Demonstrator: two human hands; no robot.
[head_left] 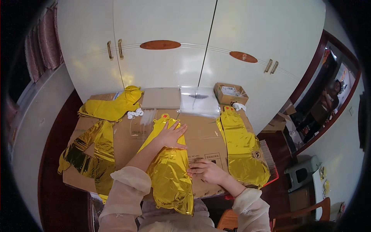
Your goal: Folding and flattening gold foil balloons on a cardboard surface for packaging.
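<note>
A flat, shiny gold foil balloon (170, 170) lies lengthwise on cardboard in front of me, its lower end hanging past the near edge toward my lap. My left hand (172, 136) rests palm down on its upper part, fingers spread. At its right edge is my right hand (206, 171), fingers stretched out and touching the foil. A second gold foil balloon (243, 150) lies flat to the right. Two more are on the left: an angular gold foil piece (92, 149) with an opening in it, and a bunched gold foil balloon (110, 104) behind it.
Along the back are a grey-brown cardboard sheet (160, 98), clear plastic bags (199, 101) and a small open carton (230, 93). White curled strips (135, 113) lie near the far left balloon. A white cabinet (162, 23) stands behind; a grey stool (303, 174) is at right.
</note>
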